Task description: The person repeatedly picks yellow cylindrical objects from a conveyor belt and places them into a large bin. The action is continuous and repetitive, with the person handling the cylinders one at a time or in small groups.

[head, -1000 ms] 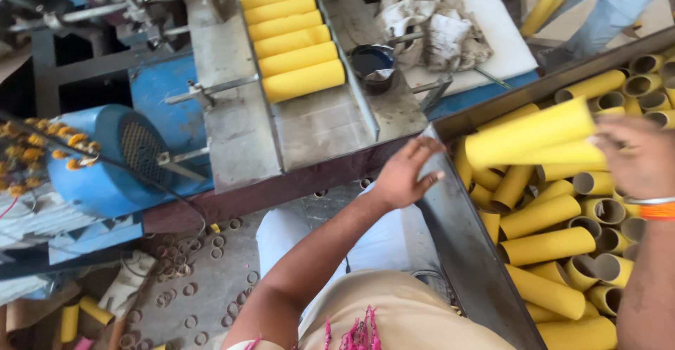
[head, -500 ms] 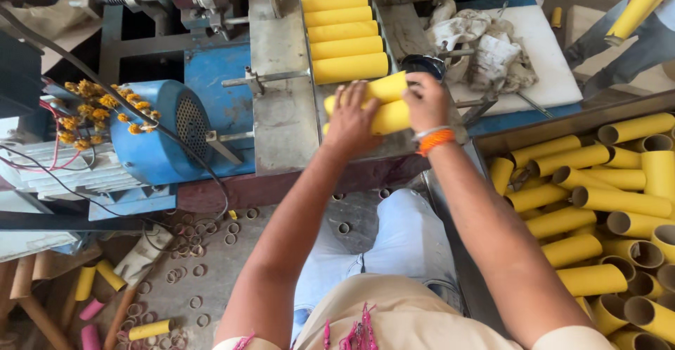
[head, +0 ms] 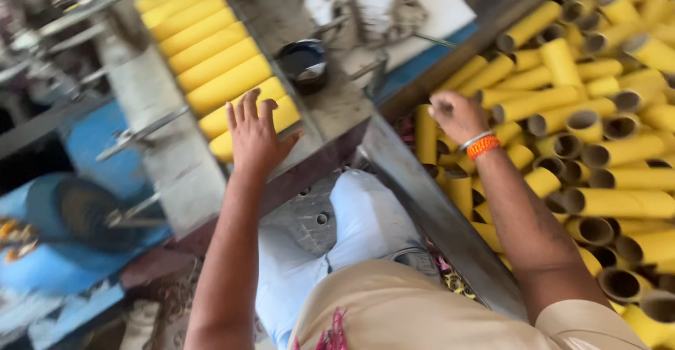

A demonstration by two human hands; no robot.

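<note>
Your left hand (head: 254,135) lies flat and open on the nearest yellow tube (head: 253,126), whose long axis runs 8 to 2 o'clock. Your right hand (head: 457,114) is loosely curled and empty over the tube bin (head: 598,146) at 3 o'clock.

One head-worn camera looks steeply down, close over the lap.

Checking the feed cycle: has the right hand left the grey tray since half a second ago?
Yes. The right hand has swung right, off the grey tray, over the bin of yellow tubes.
</note>
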